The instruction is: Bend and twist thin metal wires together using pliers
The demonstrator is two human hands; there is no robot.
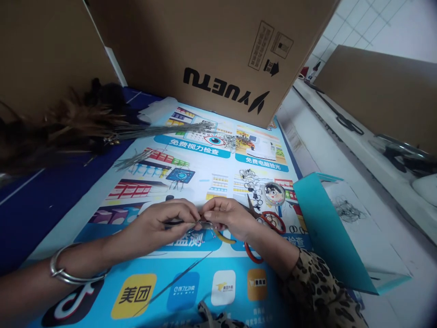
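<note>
Left hand point(164, 223): fingers pinched on thin metal wire point(177, 223); silver bangle point(68, 273) on wrist. Right hand point(227, 216): clenched round yellow-handled metal pliers point(221, 236). Plier tips meet wire end between both hands, just above printed blue poster point(191, 291) on table. Red-handled scissors point(273, 222) just beside right hand; round clear plastic tub point(274, 193) behind them. Teal card folder point(324, 228) farther right. Bundle of steel wires point(164, 131) and brown feathers point(68, 123) at far left. Brown cardboard box point(205, 41) at rear.

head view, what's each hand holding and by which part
Right hand grips pliers by their yellow handles; left hand pinches a thin wire near its end.
</note>
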